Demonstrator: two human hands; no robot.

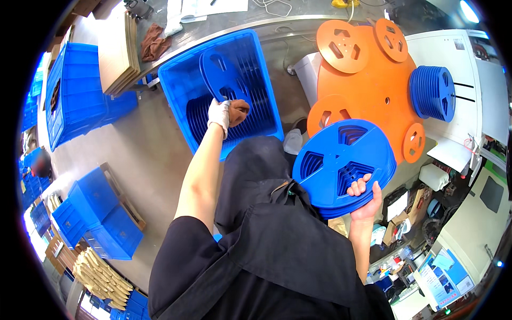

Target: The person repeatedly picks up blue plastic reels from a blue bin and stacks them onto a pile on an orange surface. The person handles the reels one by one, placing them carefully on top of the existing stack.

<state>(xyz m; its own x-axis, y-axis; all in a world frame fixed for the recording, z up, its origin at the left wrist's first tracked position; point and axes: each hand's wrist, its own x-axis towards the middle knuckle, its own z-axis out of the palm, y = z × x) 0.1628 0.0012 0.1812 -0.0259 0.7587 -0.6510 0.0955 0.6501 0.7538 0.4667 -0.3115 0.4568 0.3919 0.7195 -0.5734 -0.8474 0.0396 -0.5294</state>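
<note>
My left hand (218, 116), in a white glove, is closed over the blue bin. A brown cloth (239, 113) bunches out of it, against the lower edge of a tilted blue reel disc (216, 66). More blue discs (198, 114) stand in rows inside the blue bin (166, 90). My bare right hand (365, 198) grips a stack of blue reel discs (333, 181) at its near right edge. Its fingers curl through a cut-out, with the thumb by the rim. The stack rests close to my body, in front of the orange round table (362, 101).
Orange slotted discs (341, 45) ring the round table. Another blue disc stack (426, 93) sits on two rods beside a white cabinet (426, 45). A metal workbench (213, 29) runs behind the bin. Blue crates (88, 98) and cardboard sheets (118, 53) stand on the left.
</note>
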